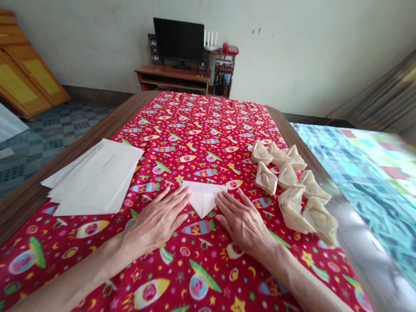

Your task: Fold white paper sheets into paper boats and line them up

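A folded white sheet of paper lies flat on the red patterned cloth, straight along its far edge and pointed toward me. My left hand rests on its left corner with the fingers stretched out. On the opposite corner, my right hand lies flat, fingers extended. Off to the left is a loose stack of white paper sheets. Several folded paper boat shapes, cream-coloured, stand in a cluster on the right.
The cloth covers a dark wooden table. Beyond it a monitor with speakers stands on a small desk, beside a red telephone. A wooden cabinet is at the left. At the right lies a bed with a blue checked cover.
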Available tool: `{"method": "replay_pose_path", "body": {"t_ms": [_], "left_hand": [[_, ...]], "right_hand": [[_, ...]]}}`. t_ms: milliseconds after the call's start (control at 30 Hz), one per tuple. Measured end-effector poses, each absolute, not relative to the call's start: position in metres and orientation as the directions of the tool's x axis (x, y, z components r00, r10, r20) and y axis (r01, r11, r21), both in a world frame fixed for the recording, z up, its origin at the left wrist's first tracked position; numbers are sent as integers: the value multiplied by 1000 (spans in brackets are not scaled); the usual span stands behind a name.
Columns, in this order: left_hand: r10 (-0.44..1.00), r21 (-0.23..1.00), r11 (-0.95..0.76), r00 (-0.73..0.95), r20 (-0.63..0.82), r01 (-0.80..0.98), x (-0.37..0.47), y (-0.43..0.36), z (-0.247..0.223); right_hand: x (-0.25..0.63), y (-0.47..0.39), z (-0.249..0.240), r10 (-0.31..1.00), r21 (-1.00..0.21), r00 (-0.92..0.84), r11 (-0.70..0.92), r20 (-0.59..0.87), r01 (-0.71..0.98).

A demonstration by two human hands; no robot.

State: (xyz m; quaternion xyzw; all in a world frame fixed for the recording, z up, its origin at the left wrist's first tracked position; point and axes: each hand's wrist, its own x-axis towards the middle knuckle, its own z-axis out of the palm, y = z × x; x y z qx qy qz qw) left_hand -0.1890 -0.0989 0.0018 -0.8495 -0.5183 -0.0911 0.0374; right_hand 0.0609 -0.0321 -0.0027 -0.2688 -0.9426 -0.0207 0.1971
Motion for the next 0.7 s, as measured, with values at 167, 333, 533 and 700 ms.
{"method": "replay_pose_path", "body": {"t_ms": [167, 333, 533, 700], "left_hand": [[889, 26, -430, 418, 189, 902, -200, -104, -3], [858, 136, -453, 389, 336, 881, -201, -90, -1], [857, 301, -455, 320, 404, 838, -196, -47, 5], [880, 250, -423, 329, 343, 871, -195, -25, -5]], "right_hand": [[58, -31, -5, 538, -62, -712, 815, 451, 576], [57, -29, -6, 541, -71, -653, 796, 530, 601], [50, -17, -2, 596, -97, -651, 768, 470, 633], [47, 7, -5, 667, -222, -596, 728, 448, 648]]}}
